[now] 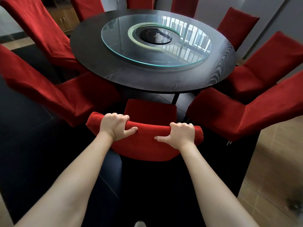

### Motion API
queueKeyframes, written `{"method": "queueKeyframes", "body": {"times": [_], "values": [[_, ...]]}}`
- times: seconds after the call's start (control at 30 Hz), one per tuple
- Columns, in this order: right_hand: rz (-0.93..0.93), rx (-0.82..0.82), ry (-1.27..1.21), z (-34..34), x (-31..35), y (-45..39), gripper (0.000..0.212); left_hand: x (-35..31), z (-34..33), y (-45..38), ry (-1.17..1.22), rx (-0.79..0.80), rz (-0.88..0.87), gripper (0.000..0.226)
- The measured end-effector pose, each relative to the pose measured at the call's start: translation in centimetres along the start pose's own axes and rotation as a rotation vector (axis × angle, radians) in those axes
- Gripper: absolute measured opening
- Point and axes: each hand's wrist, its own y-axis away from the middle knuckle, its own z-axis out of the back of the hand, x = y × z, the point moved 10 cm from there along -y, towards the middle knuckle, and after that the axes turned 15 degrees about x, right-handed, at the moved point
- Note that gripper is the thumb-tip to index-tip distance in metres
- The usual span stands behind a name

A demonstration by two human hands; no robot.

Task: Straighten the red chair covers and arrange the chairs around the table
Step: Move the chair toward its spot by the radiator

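Directly below me stands a chair in a red cover (147,145), its seat pointing at the round black table (114,66). My left hand (115,126) grips the top of its backrest on the left side, fingers curled over the far edge and thumb on the near face. My right hand (180,134) grips the same top edge on the right side in the same way. The chair's seat front sits just short of the table's near rim.
Several more red-covered chairs ring the table: one close on the left (49,89), one close on the right (246,115), others further round. A glass turntable (124,51) lies on the table. A dark rug (32,161) covers the floor; tan tiles (270,169) show at right.
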Motion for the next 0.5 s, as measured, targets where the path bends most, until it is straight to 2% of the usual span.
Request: {"method": "queueKeyframes", "body": {"times": [0.17, 0.37, 0.5], "values": [[-0.008, 0.004, 0.014, -0.1, 0.0, 0.0, 0.083, 0.0, 0.0, 0.1, 0.020, -0.005, -0.005, 0.078], [-0.017, 0.051, -0.002, -0.4, 0.0, 0.2, 0.079, 0.5, -0.6, 0.3, 0.010, 0.082, 0.057, 0.083], [-0.036, 0.116, -0.033, -0.5, 0.3, 1.3, 0.081, 1.1, -0.4, 1.5, 0.108, 0.101, 0.106, 0.070]]}}
